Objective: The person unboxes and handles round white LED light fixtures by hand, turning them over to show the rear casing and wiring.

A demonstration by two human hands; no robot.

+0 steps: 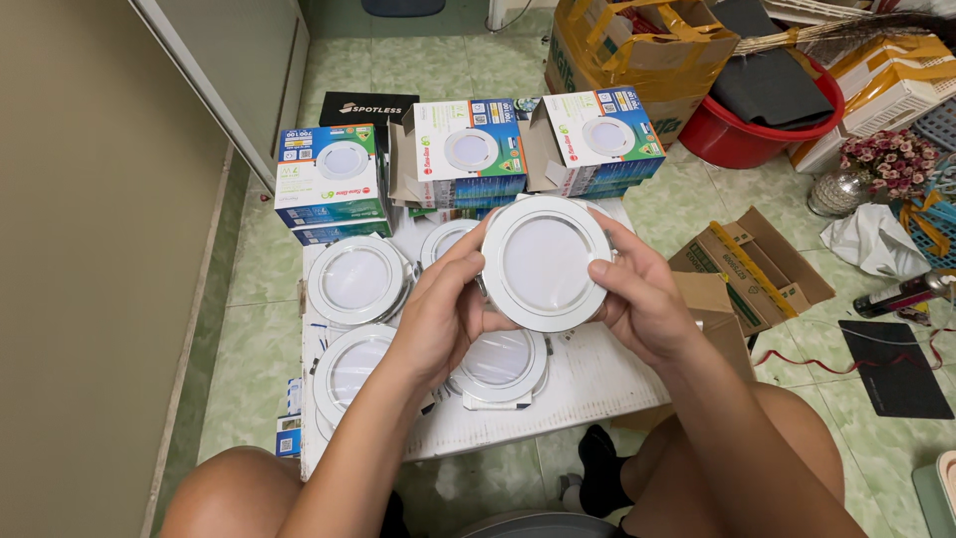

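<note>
**Round downlight in both hands**

We've got both hands wrapped on one white round downlight [546, 262], held up over the low white table [597, 384]. Left hand [443, 314] grips its left rim, right hand [637, 299] clamps the right rim with the thumb on the front edge. Under it, more lamps [356, 280] lie flat on the table, one just below the held one. At the far edge sit three lamp boxes [468, 149]. Right of the table there's an open cardboard box [747, 264] and a red tub [762, 134] further back.
</note>
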